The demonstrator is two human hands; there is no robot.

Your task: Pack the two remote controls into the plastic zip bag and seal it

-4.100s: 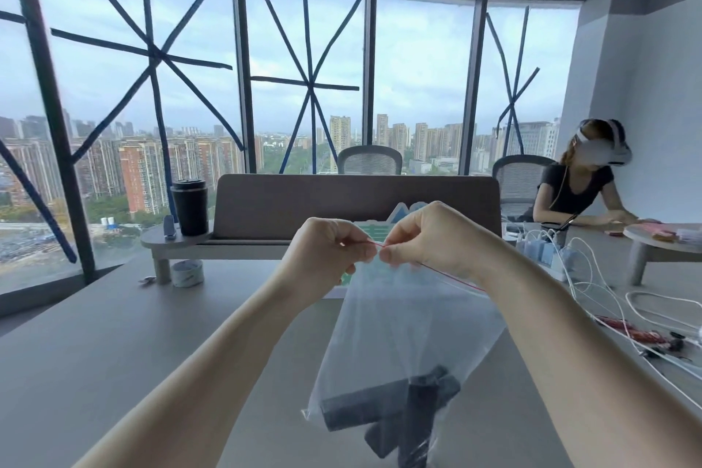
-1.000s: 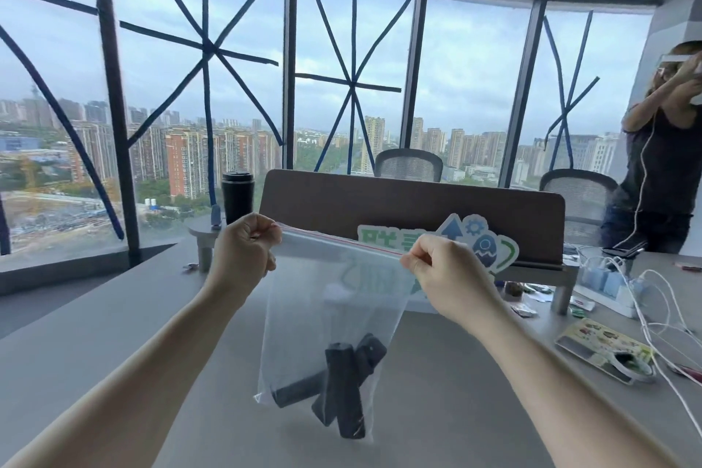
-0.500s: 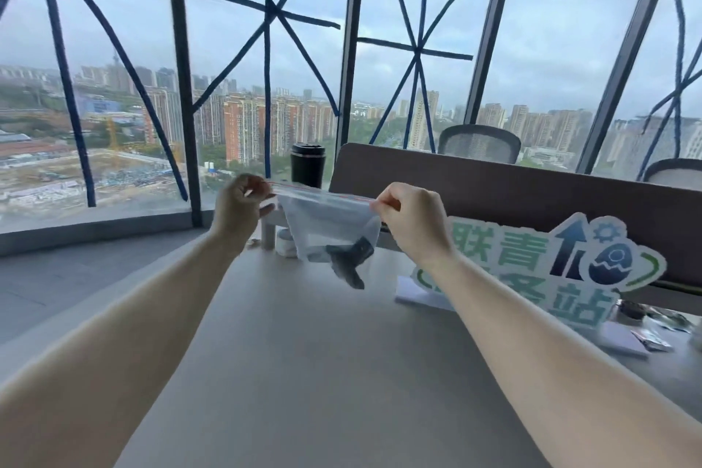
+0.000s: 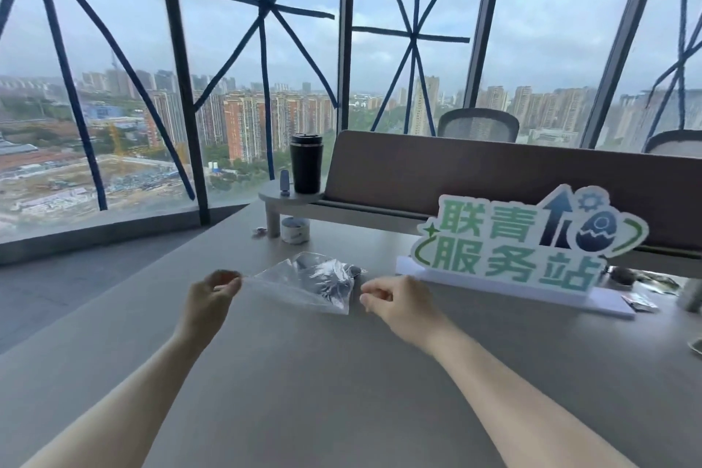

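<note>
- The left hand point(image 4: 211, 296) has its grip pinched together on the left corner of the plastic zip bag point(image 4: 304, 287); thumb and fingertips meet right at the film's edge, so that corner looks held.
- The right hand point(image 4: 395, 302) has its fingers curled loosely with thumb and forefinger close together, but it sits just beside the bag's right edge with a sliver of desk between; nothing is held in that grip.
- The bag lies flat on the desk point(image 4: 342, 391) between the two hands, its near edge running left to right from one hand toward the other. Whether the zip strip is pressed shut all along cannot be made out from here.
- The two remote controls point(image 4: 326, 277) show as dark shapes through the film, bunched toward the far right part of the bag, so the weight sits nearer the right hand.
- By my reading the packing is done and what remains is at most a check of the seal: the left hand is already on the bag, the right hand would need only a short reach leftward to meet the edge.
- Farther out, a green-lettered sign point(image 4: 528, 239) stands to the right, and a black tumbler point(image 4: 306, 163) sits on a small raised shelf point(image 4: 273, 198) behind the bag, both well apart from it.
</note>
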